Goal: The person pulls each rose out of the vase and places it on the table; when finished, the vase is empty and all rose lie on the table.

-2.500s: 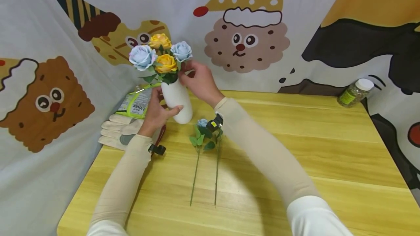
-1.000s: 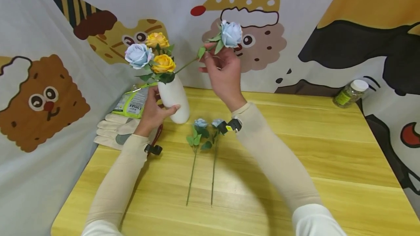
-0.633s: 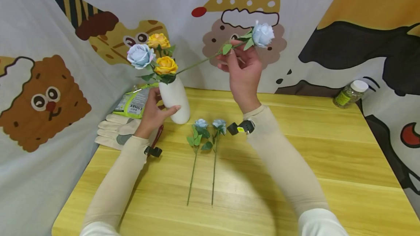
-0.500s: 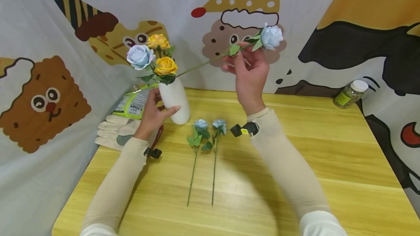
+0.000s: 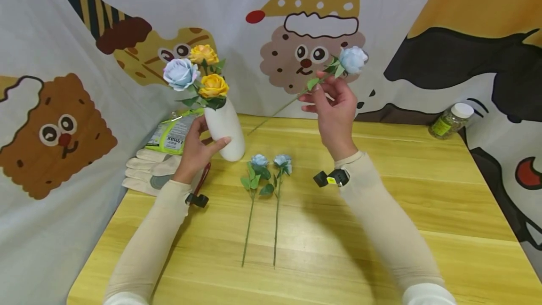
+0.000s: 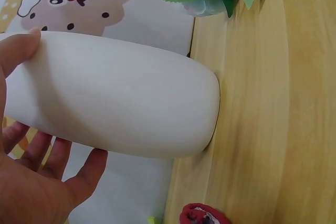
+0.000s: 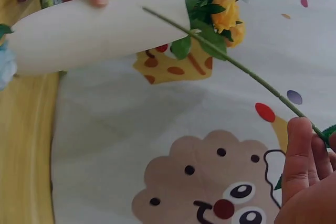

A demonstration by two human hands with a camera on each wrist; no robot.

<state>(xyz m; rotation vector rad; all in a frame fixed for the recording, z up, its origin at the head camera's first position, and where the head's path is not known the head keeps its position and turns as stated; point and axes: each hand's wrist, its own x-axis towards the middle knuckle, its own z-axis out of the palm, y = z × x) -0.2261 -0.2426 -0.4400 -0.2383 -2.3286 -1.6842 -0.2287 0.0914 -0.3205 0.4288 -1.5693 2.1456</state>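
My left hand (image 5: 199, 148) holds the white vase (image 5: 226, 131) near its middle, thumb in front and fingers behind. In the left wrist view the base of the vase (image 6: 131, 98) stands on the wooden table. Two yellow roses (image 5: 213, 85) and a pale blue rose (image 5: 181, 74) rise from its mouth. To the right, my right hand (image 5: 336, 112) pinches another blue rose (image 5: 353, 60) by the stem just below its bloom. That rose's bare stem (image 7: 236, 63) slants down toward the vase, its end outside the mouth. Two more blue roses (image 5: 259, 160) lie side by side on the table.
Folded work gloves (image 5: 146, 171) and a green-and-grey packet (image 5: 169, 133) are stacked left of the vase. A jar with a white lid (image 5: 451, 121) stands at the table's back right. Behind the table (image 5: 322, 248) hangs a cartoon-printed cloth (image 5: 237, 22).
My right hand has drawn the blue rose up and rightward out of the vase, then lowered it slightly, its stem end now free. My left hand has kept its hold on the vase.
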